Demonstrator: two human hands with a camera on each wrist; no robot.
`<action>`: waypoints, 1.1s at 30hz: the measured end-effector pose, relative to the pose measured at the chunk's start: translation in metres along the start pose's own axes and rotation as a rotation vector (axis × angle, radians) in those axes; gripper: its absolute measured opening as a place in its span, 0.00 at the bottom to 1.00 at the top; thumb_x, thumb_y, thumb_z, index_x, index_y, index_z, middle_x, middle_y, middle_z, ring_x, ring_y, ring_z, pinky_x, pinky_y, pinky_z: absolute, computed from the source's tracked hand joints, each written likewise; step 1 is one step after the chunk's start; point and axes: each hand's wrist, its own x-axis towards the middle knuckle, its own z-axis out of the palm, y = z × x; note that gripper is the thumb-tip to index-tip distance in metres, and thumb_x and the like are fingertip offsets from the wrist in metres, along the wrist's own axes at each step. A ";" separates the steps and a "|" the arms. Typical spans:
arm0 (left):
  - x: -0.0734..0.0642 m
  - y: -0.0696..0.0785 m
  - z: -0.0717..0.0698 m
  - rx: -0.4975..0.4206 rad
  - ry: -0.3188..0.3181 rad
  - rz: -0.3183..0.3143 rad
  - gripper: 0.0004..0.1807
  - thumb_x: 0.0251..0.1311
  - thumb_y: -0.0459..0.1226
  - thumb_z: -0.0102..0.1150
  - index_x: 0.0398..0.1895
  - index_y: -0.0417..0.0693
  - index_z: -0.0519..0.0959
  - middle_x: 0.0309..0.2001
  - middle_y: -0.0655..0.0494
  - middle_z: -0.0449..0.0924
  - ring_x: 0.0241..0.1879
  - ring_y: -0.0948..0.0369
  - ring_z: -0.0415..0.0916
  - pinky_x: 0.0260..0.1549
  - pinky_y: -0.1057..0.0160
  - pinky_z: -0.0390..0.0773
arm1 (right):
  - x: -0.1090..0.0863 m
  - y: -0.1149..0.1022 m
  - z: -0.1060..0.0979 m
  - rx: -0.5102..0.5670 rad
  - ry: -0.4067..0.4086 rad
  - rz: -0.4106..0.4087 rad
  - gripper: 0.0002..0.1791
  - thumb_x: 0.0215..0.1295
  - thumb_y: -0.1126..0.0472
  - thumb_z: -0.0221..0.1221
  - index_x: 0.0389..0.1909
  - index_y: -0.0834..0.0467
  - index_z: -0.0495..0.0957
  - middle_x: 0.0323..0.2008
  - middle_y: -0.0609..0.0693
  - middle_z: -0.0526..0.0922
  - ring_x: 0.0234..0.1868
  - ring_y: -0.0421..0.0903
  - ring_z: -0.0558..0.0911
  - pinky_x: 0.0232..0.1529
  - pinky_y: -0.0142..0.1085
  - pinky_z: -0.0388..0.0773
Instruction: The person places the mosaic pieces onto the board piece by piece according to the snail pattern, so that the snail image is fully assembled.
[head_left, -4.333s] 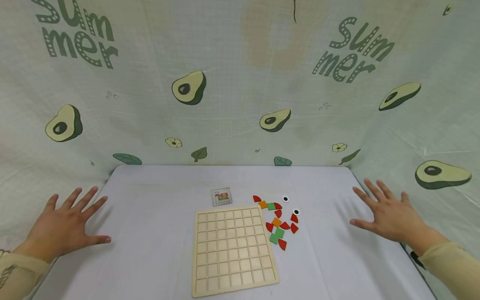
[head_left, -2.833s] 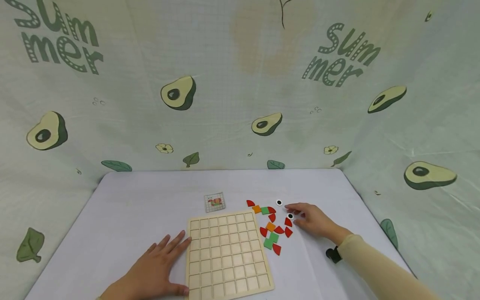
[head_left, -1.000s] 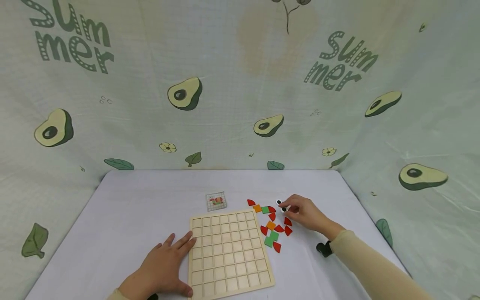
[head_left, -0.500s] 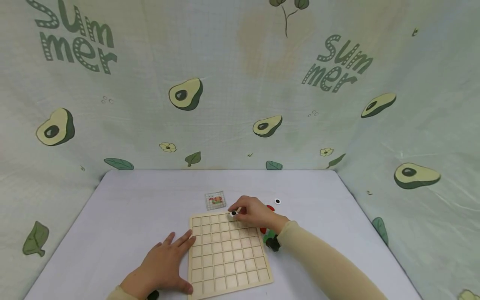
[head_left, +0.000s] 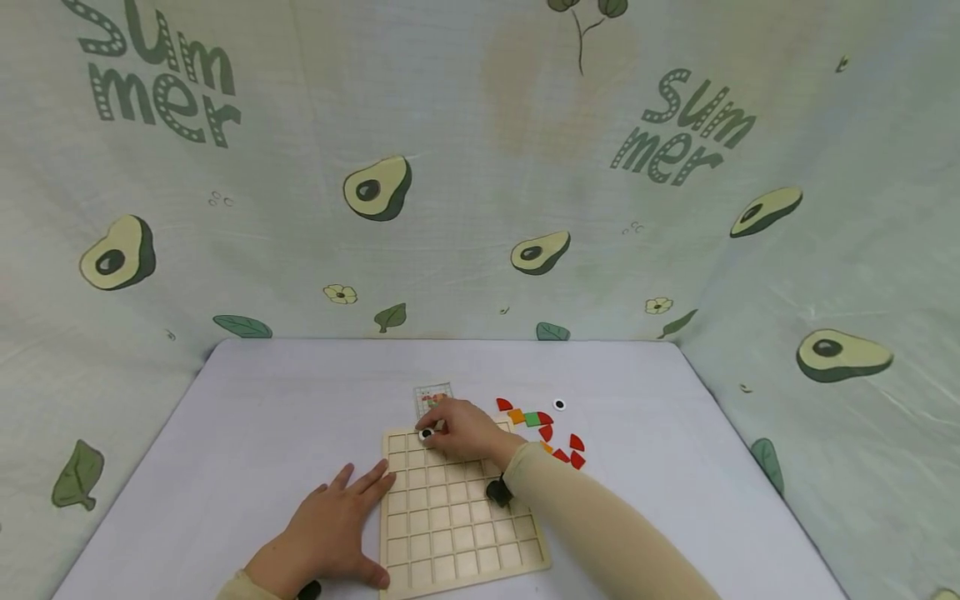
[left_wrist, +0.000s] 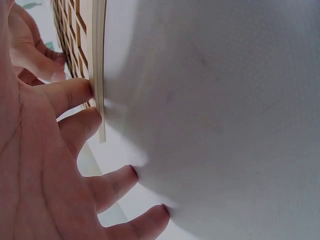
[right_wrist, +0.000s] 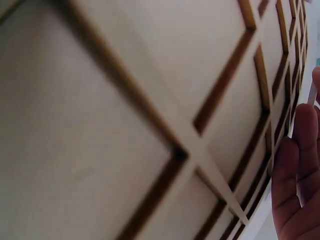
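Observation:
A pale wooden grid board (head_left: pixel 442 546) lies on the white table, its square cells divided by raised strips. Between thumb and fingertips my right hand (head_left: pixel 467 431) pinches a round white eye piece (head_left: pixel 427 434) with a black dot, over the board's far row, near its far left corner. My left hand (head_left: pixel 330 525) is spread at the board's left edge; the left wrist view shows two fingertips against the board's side (left_wrist: pixel 98 65) and other fingers (left_wrist: pixel 117 185) touching the cloth. In the right wrist view, my fingers (right_wrist: pixel 287 185) appear beyond the grid, the eye piece barely visible.
Right of the board lie loose red quarter-round pieces (head_left: pixel 577 442), an orange square (head_left: pixel 517 416), a green square (head_left: pixel 532 419) and another eye piece (head_left: pixel 559 405). A small picture card (head_left: pixel 422 393) behind the board is partly covered by my right hand. My right forearm hides some pieces.
My right hand picked up the nearer eye piece from the loose pieces and carried it left across the board's far side. My left hand came in from the left to the board's edge and stays there.

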 end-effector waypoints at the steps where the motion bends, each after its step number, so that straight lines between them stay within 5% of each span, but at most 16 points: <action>1: 0.000 -0.001 0.000 -0.001 0.002 0.005 0.71 0.19 0.78 0.69 0.73 0.51 0.68 0.75 0.54 0.61 0.66 0.30 0.58 0.49 0.27 0.69 | 0.000 -0.001 0.001 -0.009 0.000 0.001 0.12 0.66 0.57 0.66 0.49 0.49 0.86 0.44 0.38 0.83 0.34 0.32 0.78 0.41 0.29 0.76; 18: -0.001 -0.001 -0.001 0.009 0.000 0.015 0.71 0.19 0.79 0.67 0.72 0.50 0.69 0.74 0.53 0.61 0.66 0.29 0.59 0.48 0.28 0.70 | -0.011 -0.009 0.012 -0.111 -0.044 -0.129 0.11 0.66 0.56 0.65 0.49 0.46 0.87 0.37 0.35 0.79 0.32 0.30 0.72 0.34 0.25 0.71; 33: -0.002 0.000 -0.001 0.014 0.002 0.002 0.70 0.19 0.78 0.67 0.72 0.51 0.69 0.74 0.54 0.61 0.67 0.30 0.59 0.49 0.27 0.70 | -0.016 -0.018 0.013 -0.163 -0.079 -0.123 0.13 0.66 0.54 0.66 0.50 0.48 0.86 0.38 0.38 0.79 0.32 0.32 0.73 0.33 0.24 0.71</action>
